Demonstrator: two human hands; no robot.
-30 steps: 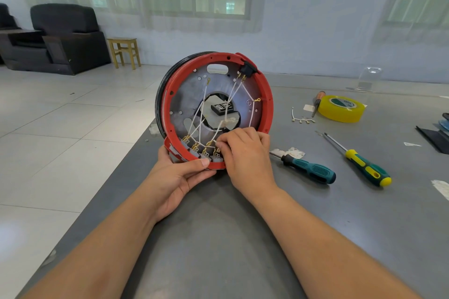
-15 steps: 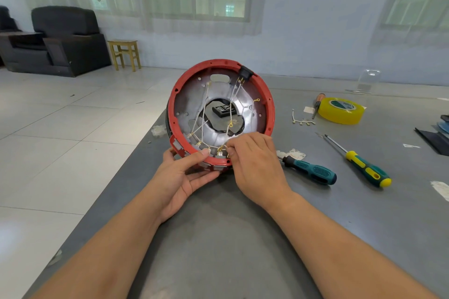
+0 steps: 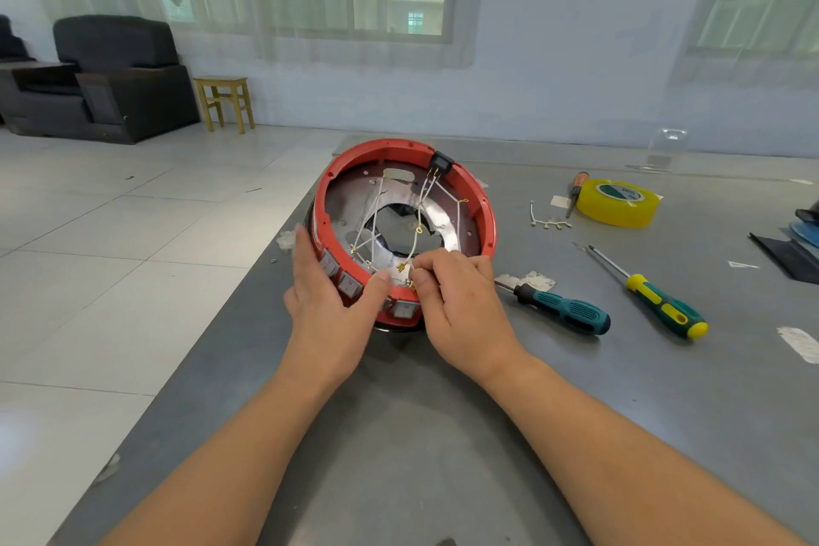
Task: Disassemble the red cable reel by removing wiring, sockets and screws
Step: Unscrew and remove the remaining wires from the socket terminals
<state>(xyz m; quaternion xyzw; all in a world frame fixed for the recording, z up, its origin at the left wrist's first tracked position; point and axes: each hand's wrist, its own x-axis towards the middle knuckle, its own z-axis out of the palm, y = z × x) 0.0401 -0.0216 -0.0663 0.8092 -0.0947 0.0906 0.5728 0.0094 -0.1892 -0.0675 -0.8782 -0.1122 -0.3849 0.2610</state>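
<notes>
Grey worktable (image 3: 443, 434) in a tiled room, black armchair (image 3: 111, 75) and a little yellow stool (image 3: 226, 100) back by the wall under the windows.

The red cable reel (image 3: 405, 231) sits on the table near its left edge, lying mostly flat and tipped a bit toward the camera so you look straight into the open shell. The left hand (image 3: 330, 306) is cupped against the reel's near-left rim, fingers pretty much straight along the outside and thumb laid up on the near rim, so it's bracing rather than clenching. The right hand (image 3: 456, 301) is at the reel's near rim, fingers curled, pinching one of the thin white wires (image 3: 416, 242) just inside it.

Inside the reel there's a shiny metal plate with a big hole in the middle, white wires with brass terminals criss-crossing it, and a black switch (image 3: 441, 162) on the far rim. Grey rocker switches (image 3: 348, 284) line the reel's near outer wall.

Right of the reel: a teal-handled screwdriver (image 3: 563, 310), then a yellow-and-green one (image 3: 656, 301). Further back from those, a roll of yellow tape (image 3: 618, 202) and a loose bit of wiring (image 3: 547, 219).
</notes>
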